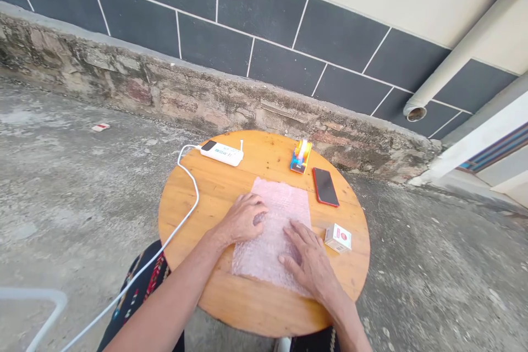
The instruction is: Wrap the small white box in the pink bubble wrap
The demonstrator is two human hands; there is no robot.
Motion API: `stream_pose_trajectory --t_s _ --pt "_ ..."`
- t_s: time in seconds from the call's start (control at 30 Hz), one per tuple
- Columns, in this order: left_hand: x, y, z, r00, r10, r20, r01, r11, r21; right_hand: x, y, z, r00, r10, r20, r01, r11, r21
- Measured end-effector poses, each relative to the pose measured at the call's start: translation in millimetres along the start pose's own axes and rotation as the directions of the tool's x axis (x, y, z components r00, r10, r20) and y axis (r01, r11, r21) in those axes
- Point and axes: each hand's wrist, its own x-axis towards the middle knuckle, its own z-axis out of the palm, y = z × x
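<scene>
A pink sheet of bubble wrap (274, 231) lies spread on the round wooden table (231, 308). My left hand (243, 217) rests on its left edge, fingers apart and bent a little. On the lower right part of the sheet lies my right hand (305, 256), its fingers spread. Neither hand holds anything. Just right of my right hand stands a small white box (339, 238) with a pink and red print. Beyond the sheet's upper right corner is a phone (325, 187) with a red edge, its dark screen facing up.
A yellow and blue tape dispenser (301, 156) stands near the table's far edge. At the far left lies a white device (223, 153) with a dark display; its white cable (193, 190) runs over the left edge. A tiled wall (268, 11) rises behind.
</scene>
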Motion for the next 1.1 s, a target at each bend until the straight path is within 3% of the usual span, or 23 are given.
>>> stream_pose_trajectory --t_s 0.1,0.2,0.33,0.43,0.53,0.7,0.87,1.0,1.1 --pt "0 -1 -1.0 1.0 0.006 0.017 -0.006 1.0 -0.007 -3 -4 -7 0.999 0.032 0.011 -0.032 0.999 -0.009" --pt "0 -1 -0.3 1.0 0.009 0.021 -0.009 1.0 -0.006 -4 -29 -11 0.999 0.033 0.041 -0.033 0.999 0.009" --pt "0 -1 1.1 1.0 0.007 0.016 -0.007 1.0 -0.001 -13 -73 -8 0.985 -0.124 0.118 0.105 0.983 0.153" --pt "0 -2 1.3 1.0 0.009 0.016 -0.009 1.0 -0.006 -25 -87 -9 0.956 -0.248 0.156 0.208 0.949 0.239" --pt "-1 -2 1.1 1.0 0.014 0.016 -0.014 1.0 -0.017 -36 -78 -13 0.959 -0.251 0.131 0.204 0.934 0.293" --pt "-1 -3 1.2 1.0 0.01 0.013 -0.01 1.0 -0.023 -46 -46 -9 0.999 -0.043 -0.021 0.047 0.954 0.296" --pt "-1 -3 2.2 1.0 0.023 0.018 -0.022 1.0 -0.017 -26 -28 -8 0.991 0.037 -0.126 -0.016 0.986 0.163" --pt "-1 -4 2.7 1.0 0.023 0.01 -0.023 1.0 -0.008 -7 -23 -9 0.996 0.02 -0.081 -0.02 1.0 0.001" --pt "-1 -3 2.1 1.0 0.025 0.005 -0.025 1.0 -0.009 -13 -15 -5 0.997 0.001 -0.081 -0.005 0.999 -0.052"
